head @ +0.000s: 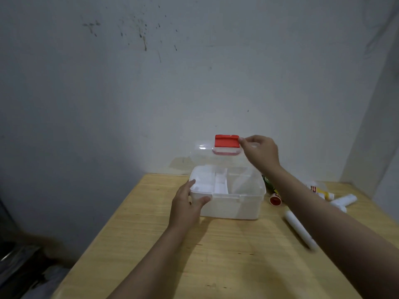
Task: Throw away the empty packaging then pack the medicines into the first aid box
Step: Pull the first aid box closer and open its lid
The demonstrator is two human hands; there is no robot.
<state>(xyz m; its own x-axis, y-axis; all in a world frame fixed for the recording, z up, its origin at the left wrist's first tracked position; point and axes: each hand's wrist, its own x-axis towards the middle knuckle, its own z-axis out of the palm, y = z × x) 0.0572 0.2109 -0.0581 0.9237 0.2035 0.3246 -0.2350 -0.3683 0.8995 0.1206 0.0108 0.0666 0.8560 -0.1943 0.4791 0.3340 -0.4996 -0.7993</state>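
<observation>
Apparently right hand (260, 152) lifts lid (224, 156), left hand (187, 203) steadies box (237, 203)

Head-worn view, forward and down, close over table (151, 244)

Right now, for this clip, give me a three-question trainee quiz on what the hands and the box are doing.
1. True or false: the clear lid of the first aid box is raised.
2. What does the right hand pinch? A) the red latch B) a white tube C) the table edge
3. Fill in: the left hand grips the box's front-left ____.

Key: 1 true. 2 A. 3 corner. The medicines, such as the red-capped bottle and the white tube, lie on the wooden table to the box's right, not yet packed.
</observation>
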